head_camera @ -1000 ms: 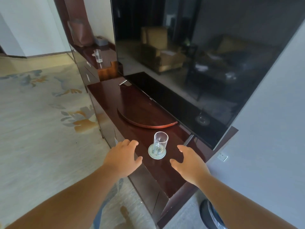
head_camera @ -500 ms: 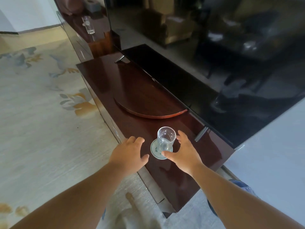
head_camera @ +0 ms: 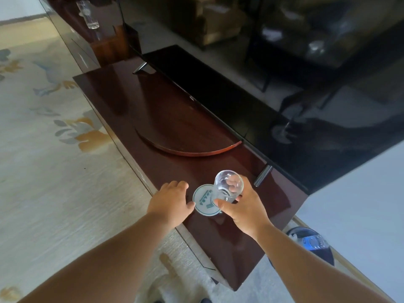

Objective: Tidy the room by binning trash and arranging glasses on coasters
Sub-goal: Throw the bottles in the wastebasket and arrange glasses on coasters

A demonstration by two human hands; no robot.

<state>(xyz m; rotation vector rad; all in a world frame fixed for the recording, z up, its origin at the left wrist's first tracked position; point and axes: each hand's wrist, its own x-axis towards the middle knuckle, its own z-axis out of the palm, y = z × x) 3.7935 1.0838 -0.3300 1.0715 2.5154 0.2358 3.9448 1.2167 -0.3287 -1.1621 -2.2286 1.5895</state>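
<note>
Since half a second ago the glass (head_camera: 228, 186) has left the middle of the coaster (head_camera: 204, 200): the right hand (head_camera: 242, 207) has its thumb and fingers closed round the lower wall and holds it tilted at the coaster's right edge, apparently clear of it. Left of the coaster, the left hand (head_camera: 171, 201) has slid in, fingers loosely spread and empty, thumb tip at the coaster's rim as if to steady or shift it.

Judging by look, the glass is light, rigid, smooth and breakable, so a wrap low on the wall, as here, seems safest; pinching the rim would risk a slip. It looks empty, though a little water would be hard to see. The coaster is thin and flat and may skate on the glossy cabinet (head_camera: 166, 119).

Right of the cabinet, on the floor, a dark bin (head_camera: 325, 256) holds a plastic bottle (head_camera: 314, 242). Far beyond the coaster stands another glass (head_camera: 88, 15), blurred
</note>
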